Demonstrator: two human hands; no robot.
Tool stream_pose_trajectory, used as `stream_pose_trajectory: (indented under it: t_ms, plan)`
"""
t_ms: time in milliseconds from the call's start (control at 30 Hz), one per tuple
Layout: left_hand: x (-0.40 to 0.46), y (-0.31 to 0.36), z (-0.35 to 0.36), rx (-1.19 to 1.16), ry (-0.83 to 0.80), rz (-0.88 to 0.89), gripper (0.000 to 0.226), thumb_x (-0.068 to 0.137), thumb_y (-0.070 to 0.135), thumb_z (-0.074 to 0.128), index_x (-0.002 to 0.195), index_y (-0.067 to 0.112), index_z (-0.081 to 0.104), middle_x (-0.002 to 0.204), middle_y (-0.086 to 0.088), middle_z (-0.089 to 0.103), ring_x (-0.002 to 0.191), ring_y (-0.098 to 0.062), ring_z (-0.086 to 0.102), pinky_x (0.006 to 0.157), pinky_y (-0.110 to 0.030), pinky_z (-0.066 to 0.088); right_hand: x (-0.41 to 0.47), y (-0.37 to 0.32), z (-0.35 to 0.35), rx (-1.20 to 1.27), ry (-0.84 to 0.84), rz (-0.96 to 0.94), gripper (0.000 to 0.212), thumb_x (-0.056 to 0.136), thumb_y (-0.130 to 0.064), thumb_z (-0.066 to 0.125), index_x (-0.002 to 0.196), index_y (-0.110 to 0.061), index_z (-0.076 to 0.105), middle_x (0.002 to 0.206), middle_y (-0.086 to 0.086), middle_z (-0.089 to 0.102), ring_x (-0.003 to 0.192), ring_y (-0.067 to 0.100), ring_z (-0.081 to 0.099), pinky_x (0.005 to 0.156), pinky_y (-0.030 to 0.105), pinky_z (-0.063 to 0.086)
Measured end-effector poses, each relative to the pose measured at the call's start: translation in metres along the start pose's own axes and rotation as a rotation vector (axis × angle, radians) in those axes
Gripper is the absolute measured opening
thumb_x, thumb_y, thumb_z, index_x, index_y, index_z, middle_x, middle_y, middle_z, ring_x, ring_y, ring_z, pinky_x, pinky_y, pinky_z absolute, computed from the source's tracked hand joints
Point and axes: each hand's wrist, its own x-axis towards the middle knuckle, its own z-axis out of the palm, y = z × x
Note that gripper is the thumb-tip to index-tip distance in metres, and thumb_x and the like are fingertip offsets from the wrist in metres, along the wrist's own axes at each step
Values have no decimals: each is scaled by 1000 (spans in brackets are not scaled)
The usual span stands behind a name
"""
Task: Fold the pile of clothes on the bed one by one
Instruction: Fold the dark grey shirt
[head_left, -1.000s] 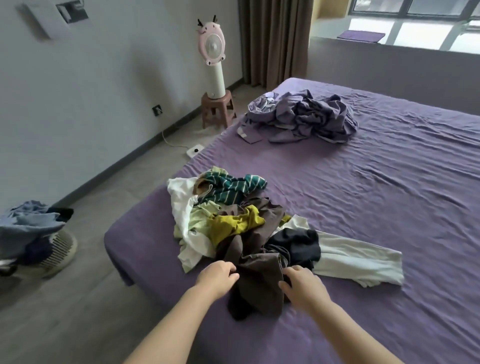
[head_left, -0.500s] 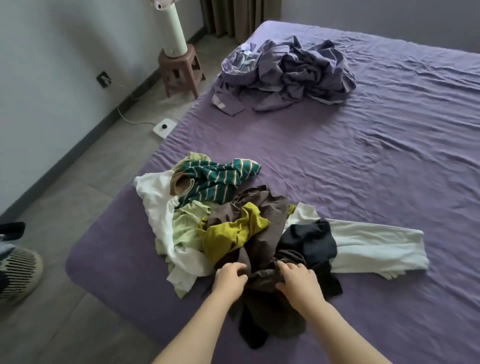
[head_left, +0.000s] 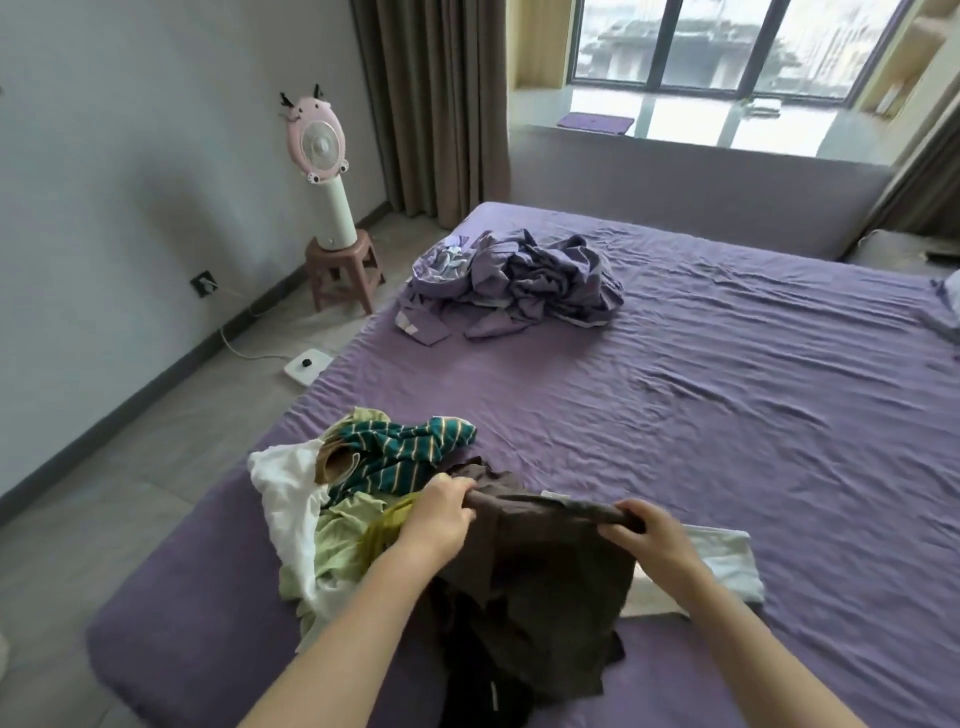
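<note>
A dark brown garment (head_left: 540, 582) hangs lifted above the near corner of the purple bed (head_left: 727, 415). My left hand (head_left: 441, 514) grips its top edge on the left and my right hand (head_left: 649, 535) grips the same edge on the right, stretching it between them. Under and left of it lies the pile of clothes (head_left: 343, 499): a green striped piece (head_left: 405, 452), a white one (head_left: 285, 488), a pale green one and a mustard one. A white garment (head_left: 727, 561) lies flat behind my right hand. Something black shows beneath the brown garment.
A crumpled purple sheet (head_left: 519, 280) lies at the bed's far left edge. On the floor to the left are a pink stool (head_left: 343, 275) with a pink fan (head_left: 317, 145) and a white power strip (head_left: 306, 364). Curtains and a window ledge stand beyond the bed.
Both hands closed on the brown garment in the pile, then raised it and pulled its top edge apart. The head tilted up, bringing the window into view.
</note>
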Motion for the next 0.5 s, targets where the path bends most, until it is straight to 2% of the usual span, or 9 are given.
stream_pose_trajectory:
  t_ms: [67,200,267,300,367,433,500]
  plan:
    - [-2,26,-19,51,79,74,30,90,23,61,120,17,64,117,-10,54,112,-24,53,96,-26,37,-2,-14,-29,27,56,-51,15,78,-8,73,81,-19,64,68,-4,58,67,15,51,55,14,37]
    - [-12,84,-51,8,240,204,19,90,24,62,106,18,69,109,-7,54,107,-24,46,93,-27,35,-20,-40,-94,-4,169,-193,27,81,-12,71,105,-23,65,90,-4,65,83,14,58,69,20,40]
    - [-19,113,-62,-156,222,286,12,90,19,61,100,16,67,104,-5,61,104,-22,53,91,-28,39,-32,-48,-126,-114,243,-275,30,83,-14,69,112,-20,65,97,-5,64,89,13,57,72,17,36]
    - [-24,129,-67,-227,194,326,7,90,18,60,95,20,65,98,-1,64,98,-19,57,85,-25,43,-39,-50,-141,-182,289,-311,30,83,-13,69,113,-16,66,98,-3,64,90,14,56,73,16,34]
    - [-34,163,-76,-302,172,411,14,92,17,58,88,31,59,86,9,64,85,-12,59,72,-15,45,-55,-53,-172,-311,360,-341,28,84,-14,68,112,-10,64,104,4,64,94,20,59,76,19,35]
    - [-44,202,-81,-329,173,510,11,93,15,57,92,27,59,84,10,62,82,-10,57,73,-15,43,-74,-55,-202,-380,391,-343,31,86,-15,65,116,-9,60,111,9,63,102,28,59,84,28,40]
    - [-57,244,-84,-342,159,611,9,94,13,54,102,14,59,91,1,62,87,-15,57,83,-26,44,-98,-57,-227,-410,405,-358,44,87,-24,65,128,-16,53,118,7,63,109,28,59,89,32,42]
